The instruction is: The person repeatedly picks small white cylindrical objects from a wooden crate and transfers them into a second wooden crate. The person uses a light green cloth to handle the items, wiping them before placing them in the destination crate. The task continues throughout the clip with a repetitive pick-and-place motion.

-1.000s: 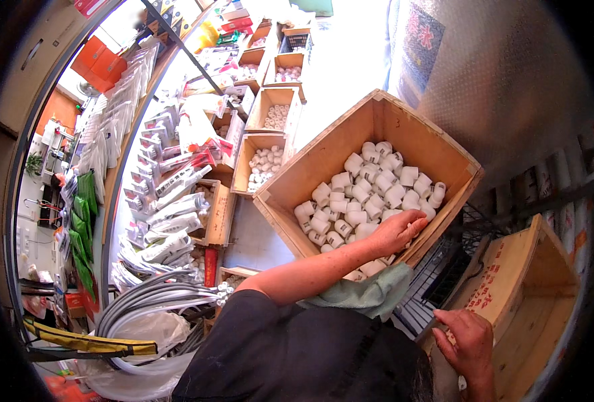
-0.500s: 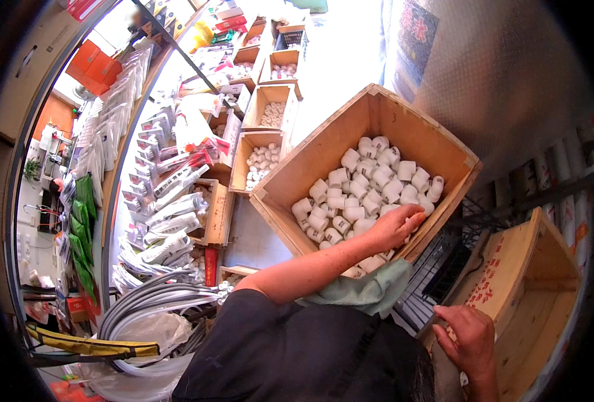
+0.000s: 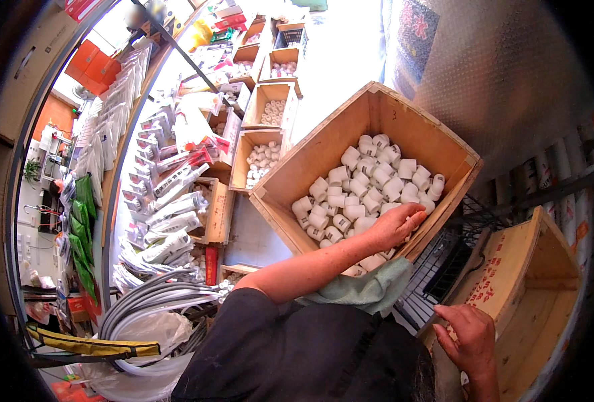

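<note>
My left hand [image 3: 399, 226] reaches into a large wooden box [image 3: 334, 114] of white plastic elbow fittings [image 3: 360, 181]. Its fingers are curled down among the pieces by the near right side; what they grip, if anything, is hidden. A pale green cloth [image 3: 370, 289] lies under my forearm at the box's near edge. At lower right, my right hand [image 3: 463, 338] hovers at or rests against a second wooden box [image 3: 545, 315] with red printing on its side; I cannot tell if it touches. Its fingers are bent, with the thumb apart from them and nothing visible between.
A row of smaller wooden bins [image 3: 260, 141] with white fittings runs away beyond the large box. Bagged goods [image 3: 176, 187] and coiled grey hoses [image 3: 143, 301] fill the left. A wire rack [image 3: 421, 295] stands between the boxes, and long pipes [image 3: 571, 174] stand at the right.
The view has shifted slightly, so the boxes and shelves sit a little higher in the picture than a second ago. Both hands hold nearly the same places and poses.
</note>
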The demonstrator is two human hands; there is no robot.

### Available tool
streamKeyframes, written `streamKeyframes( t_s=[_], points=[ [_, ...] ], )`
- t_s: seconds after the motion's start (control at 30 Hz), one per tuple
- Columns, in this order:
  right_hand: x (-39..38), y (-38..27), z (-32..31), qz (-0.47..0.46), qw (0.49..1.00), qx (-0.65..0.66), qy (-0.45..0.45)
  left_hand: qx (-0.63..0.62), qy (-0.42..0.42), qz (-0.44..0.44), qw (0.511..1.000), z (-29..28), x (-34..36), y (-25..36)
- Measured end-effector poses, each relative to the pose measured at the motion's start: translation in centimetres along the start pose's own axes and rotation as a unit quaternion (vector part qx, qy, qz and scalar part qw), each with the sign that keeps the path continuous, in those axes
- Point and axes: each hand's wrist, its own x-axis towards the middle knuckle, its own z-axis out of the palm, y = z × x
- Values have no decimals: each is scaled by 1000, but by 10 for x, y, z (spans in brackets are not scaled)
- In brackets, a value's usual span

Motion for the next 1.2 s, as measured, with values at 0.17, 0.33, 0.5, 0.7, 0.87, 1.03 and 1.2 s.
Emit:
streamKeyframes(
  t_s=[0.17, 0.33, 0.5, 0.7, 0.87, 1.03, 1.2],
  points=[
    [-2, 1, 1, 0, 1000, -4, -4, -3, 0, -9, 1000, -1, -1, 6],
    [-3, 5, 1, -5, 1000, -5, -19, 6, 21, 6, 1000, 1, -2, 6],
    [-1, 2, 0, 7, 1000, -6, -17, -16, -1, -18, 1000, 0, 1, 2],
    [1, -6, -2, -15, 1000, -9, 4, -270, 183, 79, 942, -32, 5, 14],
    [-1, -2, 1, -3, 1000, -9, -2, -492, 160, -75, 852, -60, 9, -1],
    [2, -9, -1, -4, 1000, -13, 1, -508, 74, -71, 855, -56, 10, -2],
    [2, -8, -1, -7, 1000, -7, 1, -479, 67, -88, 871, -57, 10, 4]
  ],
)
